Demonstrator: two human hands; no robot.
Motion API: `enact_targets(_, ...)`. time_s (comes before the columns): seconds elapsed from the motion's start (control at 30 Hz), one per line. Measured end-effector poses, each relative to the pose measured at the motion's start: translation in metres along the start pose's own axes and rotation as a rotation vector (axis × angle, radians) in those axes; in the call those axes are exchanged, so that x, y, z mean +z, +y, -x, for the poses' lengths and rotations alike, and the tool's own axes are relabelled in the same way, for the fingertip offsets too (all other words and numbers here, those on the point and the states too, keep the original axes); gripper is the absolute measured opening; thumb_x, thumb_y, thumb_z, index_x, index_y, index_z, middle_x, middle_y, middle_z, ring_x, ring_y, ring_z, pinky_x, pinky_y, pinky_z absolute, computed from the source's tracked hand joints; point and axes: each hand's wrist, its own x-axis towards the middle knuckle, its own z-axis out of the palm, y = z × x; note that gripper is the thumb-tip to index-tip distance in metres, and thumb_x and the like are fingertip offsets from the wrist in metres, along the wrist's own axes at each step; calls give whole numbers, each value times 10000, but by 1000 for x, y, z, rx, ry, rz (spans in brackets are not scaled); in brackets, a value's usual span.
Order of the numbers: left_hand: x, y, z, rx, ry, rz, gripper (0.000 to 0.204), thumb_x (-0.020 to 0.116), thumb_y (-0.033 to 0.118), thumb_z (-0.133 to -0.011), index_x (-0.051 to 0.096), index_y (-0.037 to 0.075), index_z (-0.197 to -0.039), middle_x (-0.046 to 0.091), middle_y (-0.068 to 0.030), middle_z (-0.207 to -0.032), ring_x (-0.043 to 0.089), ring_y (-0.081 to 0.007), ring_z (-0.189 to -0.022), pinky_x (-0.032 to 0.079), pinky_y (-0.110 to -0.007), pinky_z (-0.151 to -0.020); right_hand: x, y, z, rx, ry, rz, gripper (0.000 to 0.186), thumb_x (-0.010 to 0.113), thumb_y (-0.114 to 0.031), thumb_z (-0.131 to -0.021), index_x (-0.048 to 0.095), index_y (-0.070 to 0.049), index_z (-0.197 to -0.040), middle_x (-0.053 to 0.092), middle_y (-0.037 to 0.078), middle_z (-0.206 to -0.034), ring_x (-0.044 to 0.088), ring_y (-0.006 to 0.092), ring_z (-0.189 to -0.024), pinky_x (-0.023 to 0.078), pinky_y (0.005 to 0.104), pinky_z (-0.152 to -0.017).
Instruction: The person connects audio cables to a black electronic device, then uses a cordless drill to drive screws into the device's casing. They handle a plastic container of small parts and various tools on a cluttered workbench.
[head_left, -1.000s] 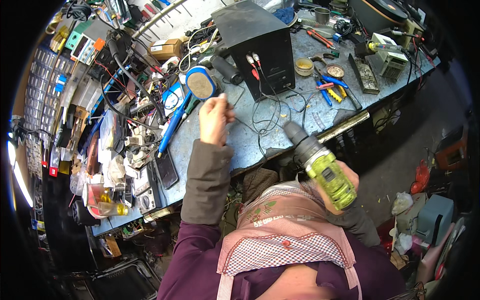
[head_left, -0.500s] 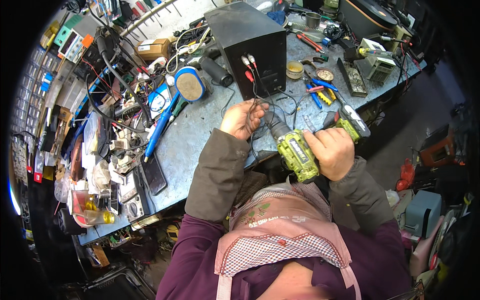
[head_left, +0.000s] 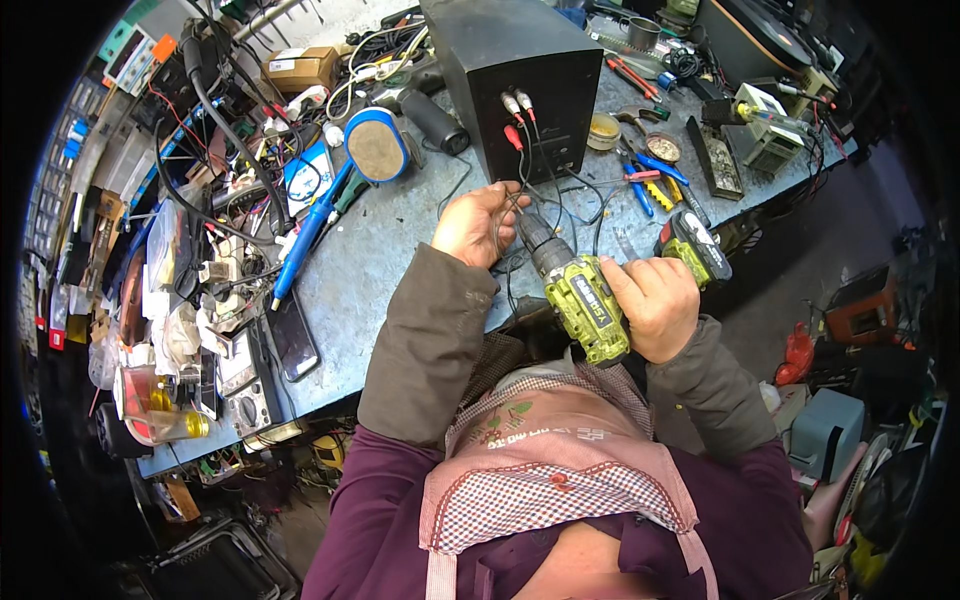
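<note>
My right hand (head_left: pixel 655 305) is wrapped round the handle of a green and black cordless drill (head_left: pixel 585 300). Its chuck (head_left: pixel 540 237) points away and to the left, close to my left hand (head_left: pixel 472 226). The fingers of that hand are curled together, with thin black cables running past them; whatever is between the fingertips is hidden. Just beyond stands a black speaker box (head_left: pixel 545 120). Red and white plugs (head_left: pixel 518 105) sit in its back panel, and a loose red plug (head_left: pixel 513 137) hangs below them. The drill's battery (head_left: pixel 700 247) shows beyond my right hand.
Pliers and cutters (head_left: pixel 650 185) lie right of the speaker, beside a small tin (head_left: pixel 604 131). On the left are a blue-rimmed round pad (head_left: pixel 378 145), a blue pen-like tool (head_left: pixel 302 250), a phone (head_left: pixel 290 335) and heaped parts. The blue bench's (head_left: pixel 350 290) front edge runs near my forearms.
The view has shifted, so the speaker appears further right. The drill has turned slightly in my right hand. My left hand stays by the cables, its fingers drawn closer together.
</note>
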Motion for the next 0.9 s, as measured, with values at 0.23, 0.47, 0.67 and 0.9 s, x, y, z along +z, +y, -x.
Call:
enact_targets(0.23,0,1,0,-34,19,8,290,526,209,-1169,630,-11,-1325,735,-123,-1150,561,-111,-770,484,-252,-624,1,-3,1,3,-6,4,377,683,-165,-884,782,-53,-1230,600,34,-828,627,240,-763,502,411,-730)
enact_targets(0.47,-1,0,-1,4,-24,4,308,525,193,-1164,643,-18,-1354,731,-113,-1141,551,-114,-773,489,-261,-640,7,-4,1,10,-4,32,387,671,-156,-880,777,-56,-1238,605,33,-838,628,240,-766,504,410,-735)
enact_targets(0.67,14,3,8,-6,54,66,242,558,157,-1169,628,-34,-1299,678,-98,-1080,516,-64,-651,426,-211,-513,10,-8,-1,17,-23,48,402,665,-146,-876,769,-55,-1253,606,33,-843,629,241,-775,504,409,-736)
enact_targets(0.9,13,3,9,13,82,67,224,589,138,-1149,643,-40,-1274,674,-87,-1068,518,-55,-660,438,-196,-510,11,-10,-3,16,-30,49,406,661,-136,-869,767,-47,-1251,605,38,-845,631,242,-779,505,408,-739)
